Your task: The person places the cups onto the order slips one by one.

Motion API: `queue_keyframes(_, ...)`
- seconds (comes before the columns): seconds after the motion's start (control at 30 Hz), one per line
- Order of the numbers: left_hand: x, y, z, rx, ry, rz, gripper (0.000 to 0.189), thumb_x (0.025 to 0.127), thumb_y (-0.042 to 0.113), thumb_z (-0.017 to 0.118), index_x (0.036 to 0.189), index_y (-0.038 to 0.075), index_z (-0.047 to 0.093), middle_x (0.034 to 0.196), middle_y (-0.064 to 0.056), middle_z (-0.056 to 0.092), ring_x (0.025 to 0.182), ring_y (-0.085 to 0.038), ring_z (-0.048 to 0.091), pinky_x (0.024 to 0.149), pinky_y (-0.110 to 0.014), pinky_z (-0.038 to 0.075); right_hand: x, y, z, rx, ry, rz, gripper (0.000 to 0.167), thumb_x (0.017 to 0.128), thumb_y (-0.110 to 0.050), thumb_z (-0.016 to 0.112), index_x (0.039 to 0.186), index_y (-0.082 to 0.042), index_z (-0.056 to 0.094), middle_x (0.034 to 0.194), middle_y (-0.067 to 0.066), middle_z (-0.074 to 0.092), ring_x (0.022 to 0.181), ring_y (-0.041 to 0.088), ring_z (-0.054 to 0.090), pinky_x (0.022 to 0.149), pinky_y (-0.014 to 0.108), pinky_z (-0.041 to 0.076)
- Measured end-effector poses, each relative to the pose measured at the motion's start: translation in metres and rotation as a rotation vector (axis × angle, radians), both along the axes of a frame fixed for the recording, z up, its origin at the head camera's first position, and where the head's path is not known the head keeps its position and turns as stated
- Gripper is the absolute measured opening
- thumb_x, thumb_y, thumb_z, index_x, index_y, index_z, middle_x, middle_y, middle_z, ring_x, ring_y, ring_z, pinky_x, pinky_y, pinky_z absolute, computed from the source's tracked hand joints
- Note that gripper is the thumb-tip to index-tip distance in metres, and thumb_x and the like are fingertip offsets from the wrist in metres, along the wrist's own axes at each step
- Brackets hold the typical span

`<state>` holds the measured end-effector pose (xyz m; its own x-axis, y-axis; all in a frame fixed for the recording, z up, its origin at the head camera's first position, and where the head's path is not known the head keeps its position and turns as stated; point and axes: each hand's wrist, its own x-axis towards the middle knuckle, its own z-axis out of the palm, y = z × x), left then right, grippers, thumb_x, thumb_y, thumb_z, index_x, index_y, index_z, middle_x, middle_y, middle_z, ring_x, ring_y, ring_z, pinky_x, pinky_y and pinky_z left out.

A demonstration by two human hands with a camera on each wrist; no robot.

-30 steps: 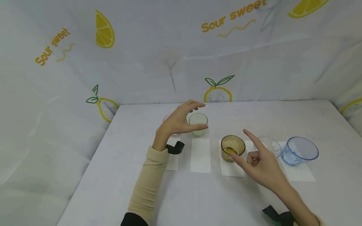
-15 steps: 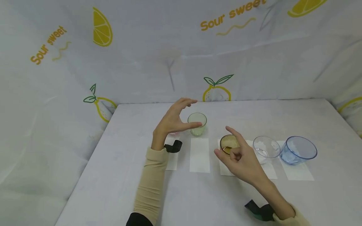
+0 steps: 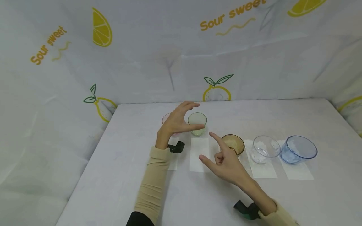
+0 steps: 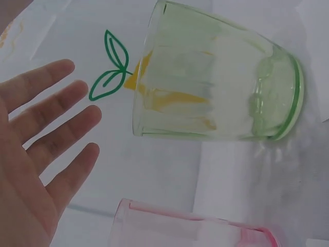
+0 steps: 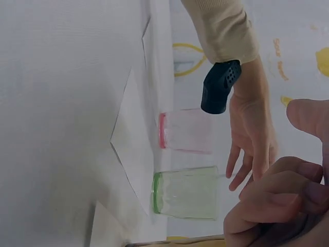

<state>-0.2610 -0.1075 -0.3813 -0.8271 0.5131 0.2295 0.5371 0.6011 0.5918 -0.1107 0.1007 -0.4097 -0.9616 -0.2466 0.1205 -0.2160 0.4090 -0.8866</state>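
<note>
In the head view my left hand (image 3: 176, 121) hovers with thumb and fingers spread apart, at the near left of a green-tinted glass (image 3: 197, 119). It partly covers a pink-tinted glass (image 3: 166, 117). The left wrist view has the green glass (image 4: 221, 82) close by and nothing in the hand. My right hand (image 3: 229, 166) holds nothing; its index finger and thumb stretch apart while the other fingers curl in. It hovers in front of an amber glass (image 3: 235, 143), hiding part of it. Both the green glass (image 5: 190, 193) and pink glass (image 5: 189, 131) stand upright in the right wrist view.
A clear glass (image 3: 266, 147) and a blue glass (image 3: 300, 152) stand to the right of the amber one. White paper rectangles (image 3: 199, 147) lie in a row on the white table (image 3: 113, 175). A lemon-print cloth (image 3: 141, 62) hangs behind the table.
My right hand has moved left, from beside the clear glass to in front of the amber one and past its left side. The left hand shifted slightly left, then back right. The glasses stayed put.
</note>
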Motion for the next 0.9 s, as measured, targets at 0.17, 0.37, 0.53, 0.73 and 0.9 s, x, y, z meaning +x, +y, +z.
queue_keyframes(0.17,-0.001,0.0,-0.005,-0.056,-0.015,0.02,0.085,0.076,0.053,0.086,0.148,0.02,0.053,0.157,-0.004,0.047,0.145,-0.026,0.046,0.112,-0.055,0.047,-0.001,-0.005,-0.009,0.018,-0.026,0.024,0.083,0.091,-0.035,0.077,0.159,-0.019,0.032,0.047,-0.012,0.029,0.044,-0.003,0.023,0.044,0.017,0.022)
queue_keyframes(0.37,-0.002,0.0,-0.009,-0.084,0.006,0.022,0.084,0.076,0.055,0.086,0.146,0.021,0.055,0.153,0.0,0.05,0.142,-0.023,0.049,0.108,-0.052,0.05,-0.003,-0.01,-0.02,0.078,-0.031,0.048,0.085,0.09,-0.035,0.078,0.159,-0.015,0.033,0.048,-0.014,0.032,0.045,-0.003,0.028,0.047,0.017,0.028)
queue_keyframes(0.53,-0.003,0.0,-0.011,-0.11,-0.015,0.025,0.084,0.076,0.056,0.085,0.146,0.022,0.055,0.151,0.0,0.052,0.142,-0.022,0.048,0.11,-0.051,0.049,-0.003,-0.013,-0.029,0.116,-0.049,0.071,0.085,0.09,-0.034,0.078,0.158,-0.009,0.034,0.048,-0.013,0.033,0.046,-0.003,0.028,0.048,0.018,0.03)
queue_keyframes(0.73,-0.002,0.002,-0.013,-0.144,-0.032,0.021,0.084,0.076,0.055,0.085,0.147,0.022,0.055,0.151,0.0,0.051,0.143,-0.02,0.046,0.113,-0.049,0.046,-0.004,-0.01,-0.035,0.156,-0.097,0.088,0.087,0.091,-0.037,0.077,0.159,-0.008,0.031,0.048,-0.013,0.035,0.046,-0.001,0.03,0.048,0.018,0.03)
queue_keyframes(0.9,-0.002,0.004,-0.015,-0.168,-0.022,0.022,0.083,0.077,0.054,0.085,0.147,0.021,0.055,0.151,0.0,0.051,0.144,-0.021,0.046,0.114,-0.05,0.046,-0.007,-0.005,-0.042,0.187,-0.109,0.099,0.088,0.092,-0.036,0.076,0.159,-0.005,0.029,0.05,-0.012,0.037,0.047,0.0,0.033,0.05,0.019,0.032)
